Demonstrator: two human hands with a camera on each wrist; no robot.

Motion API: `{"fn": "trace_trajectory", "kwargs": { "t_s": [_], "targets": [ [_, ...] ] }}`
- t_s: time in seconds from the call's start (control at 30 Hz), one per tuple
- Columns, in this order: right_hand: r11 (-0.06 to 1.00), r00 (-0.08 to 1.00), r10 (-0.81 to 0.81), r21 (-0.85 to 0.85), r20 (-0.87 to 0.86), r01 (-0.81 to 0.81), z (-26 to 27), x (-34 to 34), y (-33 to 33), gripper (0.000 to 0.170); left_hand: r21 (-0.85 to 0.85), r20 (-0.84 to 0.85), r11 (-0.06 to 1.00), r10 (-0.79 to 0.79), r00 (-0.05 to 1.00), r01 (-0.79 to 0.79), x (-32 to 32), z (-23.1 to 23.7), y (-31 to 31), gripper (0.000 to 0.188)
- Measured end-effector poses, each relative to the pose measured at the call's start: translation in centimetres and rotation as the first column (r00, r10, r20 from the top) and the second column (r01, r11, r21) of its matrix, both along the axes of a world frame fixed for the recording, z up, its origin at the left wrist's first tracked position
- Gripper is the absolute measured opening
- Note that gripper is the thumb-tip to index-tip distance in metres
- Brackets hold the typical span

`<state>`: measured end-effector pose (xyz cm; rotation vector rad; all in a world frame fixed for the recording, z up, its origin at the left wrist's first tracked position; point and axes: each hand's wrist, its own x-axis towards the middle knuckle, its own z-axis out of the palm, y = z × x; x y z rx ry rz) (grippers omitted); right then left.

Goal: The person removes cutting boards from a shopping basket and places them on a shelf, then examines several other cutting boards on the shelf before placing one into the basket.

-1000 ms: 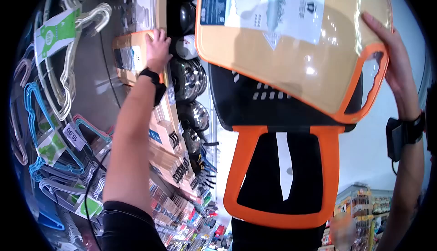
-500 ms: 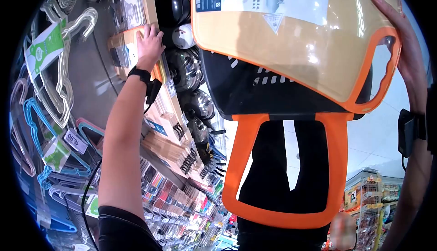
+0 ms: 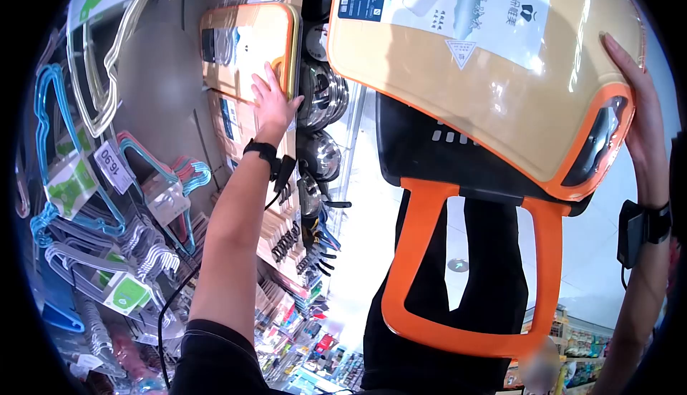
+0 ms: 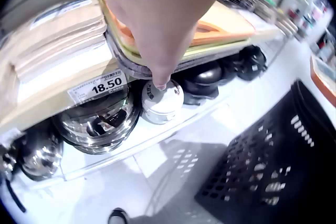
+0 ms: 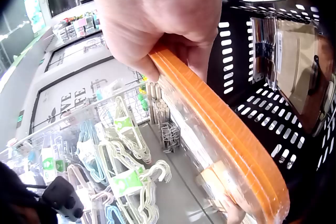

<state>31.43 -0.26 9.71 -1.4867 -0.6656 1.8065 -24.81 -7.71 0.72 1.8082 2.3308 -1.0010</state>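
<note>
My right hand (image 3: 633, 101) grips the edge of a packaged tan cutting board (image 3: 494, 119) with an orange rim and a handle slot. In the right wrist view, the thumb and fingers pinch the board's orange edge (image 5: 220, 119). This board slants above a black slotted basket (image 3: 404, 144) with an orange handle (image 3: 465, 341). On the left, my left hand (image 3: 273, 109) lies with spread fingers on stacked cutting boards (image 3: 247, 19) on a shelf. In the left wrist view, that hand (image 4: 157, 29) covers part of the stack, and its fingertips are mostly hidden.
Pale wooden boards (image 4: 58, 37) lie beside the stack, above an 18.50 price tag (image 4: 98, 86). Metal pots (image 4: 100, 124) and a white round container (image 4: 163, 103) sit on the lower shelf. Hangers (image 3: 79, 173) hang left. Flat items (image 5: 296, 50) lie inside the basket.
My left hand has shifted along the shelved stack, from the orange-rimmed board's edge onto its lower part, with fingers more spread. The head view has shifted. The right hand keeps hold of its cutting board.
</note>
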Motion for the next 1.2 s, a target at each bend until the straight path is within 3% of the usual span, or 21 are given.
{"fn": "trace_trajectory", "kwargs": {
  "t_s": [0.07,0.1,0.17,0.2,0.3,0.5,0.53,0.57,0.67,0.7,0.8,0.9,0.97,1.03,1.1,1.2],
  "targets": [
    [0.999,0.999,0.031,0.026,0.009,-0.032,0.2,-1.4,0.2,0.048,0.111,0.148,0.994,-0.010,0.989,-0.007,-0.9,-1.1,0.0,0.116],
    [0.998,0.999,0.047,0.039,0.014,-0.047,0.3,-2.1,0.3,0.045,0.118,0.142,0.993,-0.002,0.990,-0.015,-1.0,-1.3,0.0,0.113],
    [0.993,0.994,0.108,0.045,0.009,-0.108,0.0,-3.0,0.6,0.046,0.187,0.153,0.978,-0.117,0.981,0.088,-2.3,-1.6,-0.5,0.114],
    [0.996,0.996,0.090,0.025,0.012,-0.090,0.4,-3.6,0.5,0.053,0.176,0.181,0.980,-0.123,0.976,0.091,-2.5,-1.0,-0.6,0.113],
    [0.987,0.985,0.159,0.001,0.061,-0.160,2.1,-5.7,0.1,0.054,0.165,0.257,0.982,-0.128,0.958,0.087,-3.1,0.2,-0.6,0.111],
    [0.998,0.997,0.065,-0.005,0.027,-0.065,4.0,-9.5,-1.1,0.050,0.258,0.432,0.966,-0.093,0.897,-0.025,-3.3,0.8,-1.1,0.108],
    [0.999,0.999,0.036,0.023,0.024,-0.037,4.4,-10.7,-1.1,0.045,0.334,0.503,0.942,-0.140,0.853,-0.042,-3.7,1.0,-1.4,0.103],
    [0.999,0.999,0.037,0.025,0.027,-0.038,4.8,-12.0,-0.9,0.042,0.357,0.533,0.934,-0.172,0.829,-0.036,-3.8,1.7,-1.9,0.086],
    [0.980,0.984,0.180,0.088,-0.014,-0.178,5.5,-16.0,0.3,0.038,0.457,0.549,0.889,-0.314,0.774,0.036,-4.7,0.8,-6.4,0.060],
    [0.978,0.987,0.152,0.137,0.042,-0.157,6.2,-18.0,0.3,0.029,0.490,0.539,0.870,-0.359,0.762,0.063,-3.9,0.7,-8.0,0.054],
    [0.967,0.982,0.188,0.177,-0.017,-0.182,5.8,-21.8,0.8,0.027,0.555,0.643,0.817,-0.306,0.702,-0.153,-2.2,-1.3,-12.7,0.049],
    [0.969,0.978,0.203,0.150,-0.046,-0.194,6.0,-24.8,1.0,0.027,0.446,0.764,0.814,-0.129,0.632,-0.373,0.1,-2.7,-16.3,0.042],
    [0.968,0.977,0.205,0.162,-0.061,-0.193,6.2,-26.5,0.9,0.027,0.272,0.906,0.755,0.008,0.423,-0.597,2.0,-2.4,-17.8,0.040],
    [0.968,0.972,0.224,0.134,-0.075,-0.212,5.6,-28.5,0.9,0.028,0.276,0.907,0.737,0.012,0.420,-0.617,3.2,-2.7,-18.9,0.038],
    [0.977,0.965,0.197,0.116,-0.175,-0.178,3.8,-30.9,1.0,0.029,0.210,0.943,0.613,0.078,0.323,-0.762,4.7,-3.8,-20.7,0.037],
    [0.987,0.965,0.158,0.052,-0.207,-0.151,1.2,-34.1,1.0,0.031,0.115,0.961,0.587,0.139,0.240,-0.801,6.5,-3.1,-22.0,0.043]
  ]
}}
